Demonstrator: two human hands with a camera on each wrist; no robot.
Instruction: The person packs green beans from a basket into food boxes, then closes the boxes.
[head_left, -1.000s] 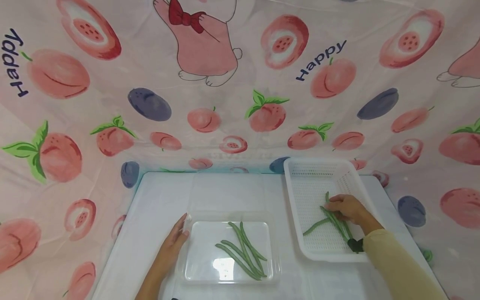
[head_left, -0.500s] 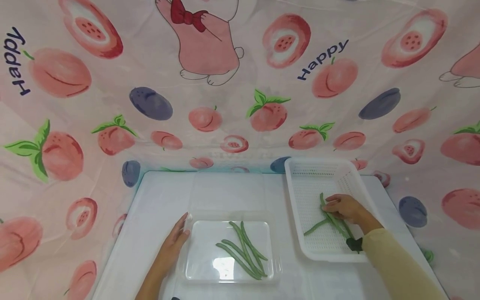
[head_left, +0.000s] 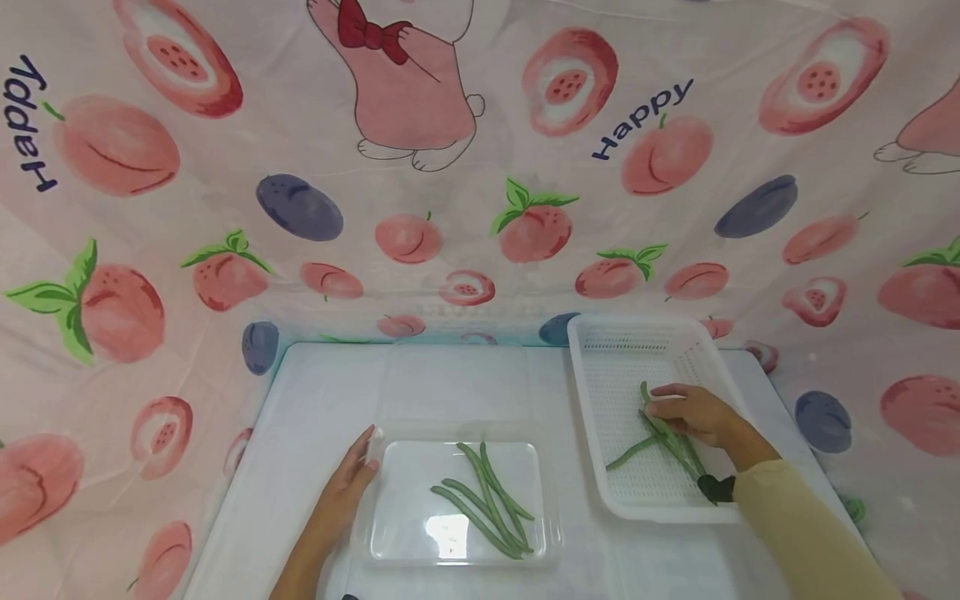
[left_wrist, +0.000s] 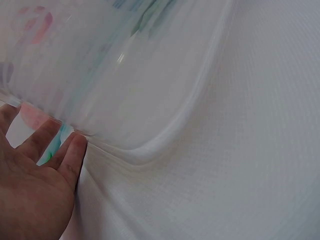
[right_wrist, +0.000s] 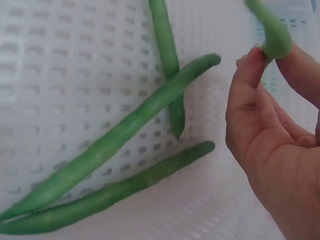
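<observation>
Presently, my right hand (head_left: pixel 693 417) pinches one bean (right_wrist: pixel 277 39) inside the basket (head_left: pixel 611 400), rightward of the box (head_left: pixel 397 504) my left hand (head_left: pixel 343 493) touches, fingers spread.

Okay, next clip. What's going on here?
A person is handling green beans with both hands at work. The right hand pinches one bean over a white basket; three other beans lie there. The left hand touches a clear box containing several beans.
</observation>
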